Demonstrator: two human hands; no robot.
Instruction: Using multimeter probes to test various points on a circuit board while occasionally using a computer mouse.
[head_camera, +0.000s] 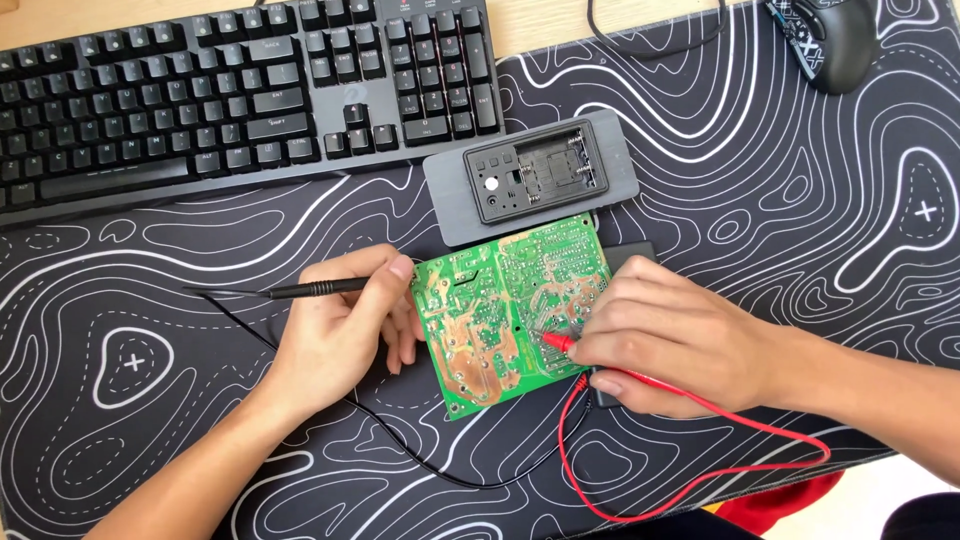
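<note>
A green circuit board (500, 315) lies solder side up on the black desk mat (780, 220). My left hand (340, 335) rests at the board's left edge and grips a black test probe (300, 290), whose thin tip points left, away from the board. My right hand (670, 335) covers the board's right edge and pinches a red test probe (556, 342), its tip touching the board's lower right area. A black lead (400, 450) and a red lead (700, 490) trail from the probes toward the mat's near edge.
Just behind the board lies a grey device case (530, 180) with an open battery bay. A black keyboard (230, 90) fills the back left. A black mouse (835, 40) sits at the back right. A dark object (632, 252) lies partly under my right hand.
</note>
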